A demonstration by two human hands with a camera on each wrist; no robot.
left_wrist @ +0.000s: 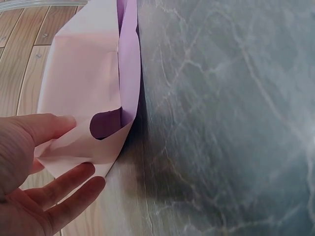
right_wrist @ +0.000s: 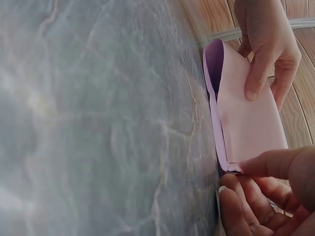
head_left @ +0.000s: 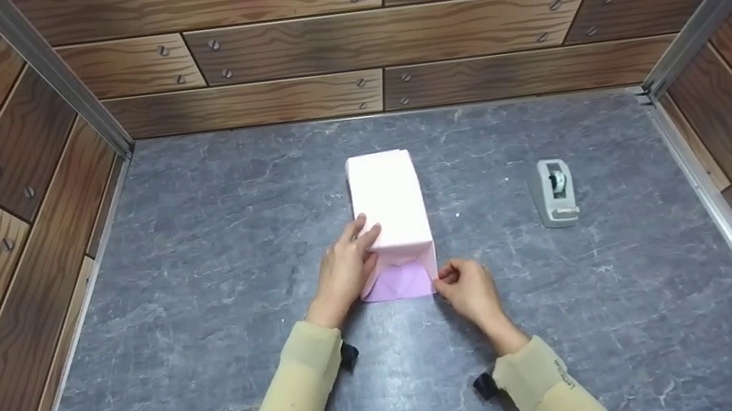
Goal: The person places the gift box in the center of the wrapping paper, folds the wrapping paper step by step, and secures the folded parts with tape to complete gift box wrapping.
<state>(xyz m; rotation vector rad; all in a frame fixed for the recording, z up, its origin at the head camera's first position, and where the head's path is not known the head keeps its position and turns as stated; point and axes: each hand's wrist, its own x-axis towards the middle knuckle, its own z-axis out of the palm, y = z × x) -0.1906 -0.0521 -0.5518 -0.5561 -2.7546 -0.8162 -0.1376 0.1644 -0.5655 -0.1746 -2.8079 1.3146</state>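
Left hand (head_left: pixel 344 271) is just resting on the package, fingers spread and fairly straight over its left edge, thumb against the near end. Right hand (head_left: pixel 472 288) has thumb and fingertips pinched on the package's lower right corner. The pale pink paper package (head_left: pixel 389 195) sits around the middle of the frame, purple flap (head_left: pixel 402 281) at the bottom, lying on a gray marbled desk (head_left: pixel 208 287). Tape dispenser (head_left: pixel 556 193) is off to the right, well apart, with wood-look walls (head_left: pixel 291 50) up top.

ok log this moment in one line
left hand: rests on package | right hand: pinches package's near right corner | purple flap: at near end | tape dispenser: at right, untouched
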